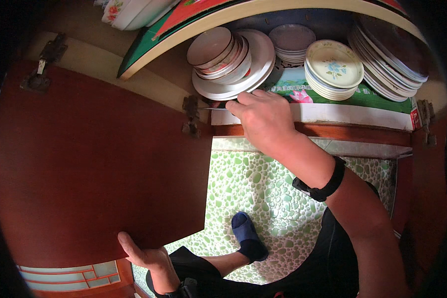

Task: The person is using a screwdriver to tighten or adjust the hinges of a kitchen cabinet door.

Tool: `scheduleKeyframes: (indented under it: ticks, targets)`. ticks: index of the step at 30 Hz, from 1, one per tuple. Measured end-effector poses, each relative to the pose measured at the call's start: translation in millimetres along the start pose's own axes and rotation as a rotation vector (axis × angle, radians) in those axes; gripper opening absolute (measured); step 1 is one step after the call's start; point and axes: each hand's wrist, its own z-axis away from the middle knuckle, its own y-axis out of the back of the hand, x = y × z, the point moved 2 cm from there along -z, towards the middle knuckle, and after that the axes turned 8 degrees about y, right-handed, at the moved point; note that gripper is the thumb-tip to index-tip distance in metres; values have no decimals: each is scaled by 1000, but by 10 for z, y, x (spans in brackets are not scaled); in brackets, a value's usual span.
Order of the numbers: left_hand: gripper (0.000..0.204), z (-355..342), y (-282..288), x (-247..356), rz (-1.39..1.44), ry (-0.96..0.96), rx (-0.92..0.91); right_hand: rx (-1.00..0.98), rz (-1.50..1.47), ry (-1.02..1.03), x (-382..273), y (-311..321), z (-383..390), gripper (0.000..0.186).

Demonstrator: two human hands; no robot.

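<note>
My left hand (pixel 146 256) grips the lower edge of a dark red-brown cabinet door (pixel 104 164), thumb on the near face and the other fingers hidden behind. The door stands swung out to the left. My right hand (pixel 265 116) reaches to the shelf's front edge, fingers curled beside a stack of large white plates (pixel 263 59). From its fingers a thin, pale, straight edge runs left toward the hinge; I cannot make out what it belongs to. Several bowls (pixel 213 47) with dark rims are nested on the white plates.
Farther right stand small plates (pixel 292 37), cream plates with a blue flower (pixel 335 64) and a leaning pile of larger plates (pixel 387 64). Printed green paper (pixel 288 82) lines the shelf. Overhead is an upper shelf edge (pixel 283 7) with white bowls (pixel 134 12). Green pebble-patterned floor (pixel 278 193) lies below.
</note>
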Motion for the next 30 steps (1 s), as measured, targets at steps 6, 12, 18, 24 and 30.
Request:
scheduleKeyframes:
  ticks: [6, 12, 18, 24, 30]
  targets:
    - [74, -20, -2, 6, 25, -37, 14, -88, -22, 1, -22, -7, -32, 27]
    - [76, -6, 13, 5, 6, -63, 61, -167, -42, -31, 10, 17, -1, 26]
    - [84, 342, 53, 46, 15, -68, -71, -181, -154, -92, -9, 292, 12, 19]
    - [56, 872, -340, 219, -325, 37, -560, -97, -824, -308, -317, 667, 127, 24]
    - [42, 824, -1264, 493, -276, -112, -718, -22, -1152, -20, -629, 1343, 50, 43]
